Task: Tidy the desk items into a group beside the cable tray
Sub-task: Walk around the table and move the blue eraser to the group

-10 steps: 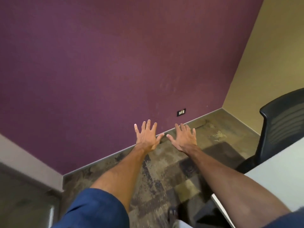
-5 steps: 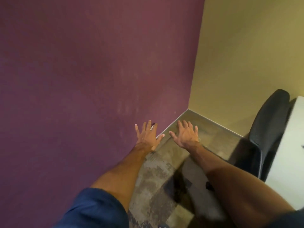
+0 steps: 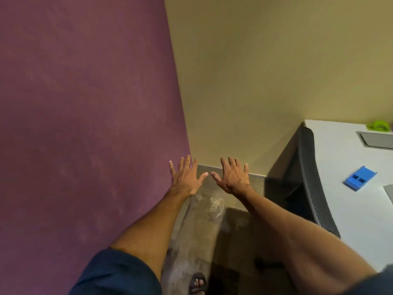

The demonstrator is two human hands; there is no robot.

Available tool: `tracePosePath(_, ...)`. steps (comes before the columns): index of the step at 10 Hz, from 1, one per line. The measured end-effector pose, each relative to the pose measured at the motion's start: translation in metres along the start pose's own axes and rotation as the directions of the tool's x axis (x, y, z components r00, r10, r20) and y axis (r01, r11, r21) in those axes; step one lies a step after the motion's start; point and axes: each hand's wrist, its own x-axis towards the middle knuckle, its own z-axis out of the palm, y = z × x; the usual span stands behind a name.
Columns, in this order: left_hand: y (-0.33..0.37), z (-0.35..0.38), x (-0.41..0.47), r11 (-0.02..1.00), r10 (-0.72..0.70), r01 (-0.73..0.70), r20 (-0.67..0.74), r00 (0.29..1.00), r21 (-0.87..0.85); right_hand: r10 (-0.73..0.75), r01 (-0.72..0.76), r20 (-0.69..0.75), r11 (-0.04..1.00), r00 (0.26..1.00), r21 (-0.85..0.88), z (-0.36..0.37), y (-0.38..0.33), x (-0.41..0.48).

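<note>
The blue flat plastic piece [image 3: 359, 177] with two rectangular cut-outs lies on the white worktop [image 3: 340, 154] at the right. It sits apart from the grey recessed cable tray [image 3: 376, 142], on the side nearer the person. A green plastic item [image 3: 379, 126] sits just behind the tray's far edge, close to the tan wall [image 3: 276, 71]. A grey flat corner [image 3: 389, 193] shows at the picture's right border beside the blue piece; what it is cannot be told.

Half a second ago none of these was in view, only a bare strip of the worktop. The view has swung to the right since then. The purple wall [image 3: 85, 124] now fills less of the picture, the tan wall fills far more, and the room corner stands left of the middle. The black mesh chair [image 3: 306, 167] is now seen edge-on, its back against the worktop's near edge.

The hands have kept their pose through the swing. The left hand [image 3: 186, 179] and the right hand [image 3: 232, 178] are stretched forward on straight arms with their backs to the camera, at the same height. They are in the air before the corner and well apart from the worktop. Each grip is apart: the fingers are spread and straight and hold nothing, and the two thumb tips point at each other and nearly meet.

A dark blue sleeve [image 3: 119, 273] covers the left upper arm. Below the hands lie the patterned carpet floor [image 3: 208, 209] and a sandalled foot [image 3: 197, 283].
</note>
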Motion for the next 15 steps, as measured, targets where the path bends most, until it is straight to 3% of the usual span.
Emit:
tracePosePath(2,0.0,-0.02,0.123,0.984,0.175,-0.175,-0.025,0.984,0.03,0.171,-0.17,-0.074,0.985,0.982,0.02,-0.023,0.016,0.09)
tracePosePath(5,0.067,-0.055,0.269,0.897,0.437,-0.43,-0.064,0.897,0.099,0.363,-0.374,-0.204,0.927,0.909,-0.015,-0.08,0.092,0.189)
tracePosePath(10,0.287,-0.049,0.463,0.702,0.709,-0.707,0.004,0.705,0.089,0.672,-0.673,-0.247,0.734,0.699,0.09,-0.121,0.294,0.303)
tracePosePath(13,0.403,-0.028,0.508,0.5,0.862,-0.864,0.071,0.503,0.051,0.84,-0.829,-0.21,0.535,0.5,0.164,-0.116,0.383,0.291)
tracePosePath(15,0.485,-0.005,0.529,0.295,0.945,-0.955,0.138,0.298,0.041,0.937,-0.914,-0.165,0.339,0.307,0.224,-0.107,0.43,0.283)
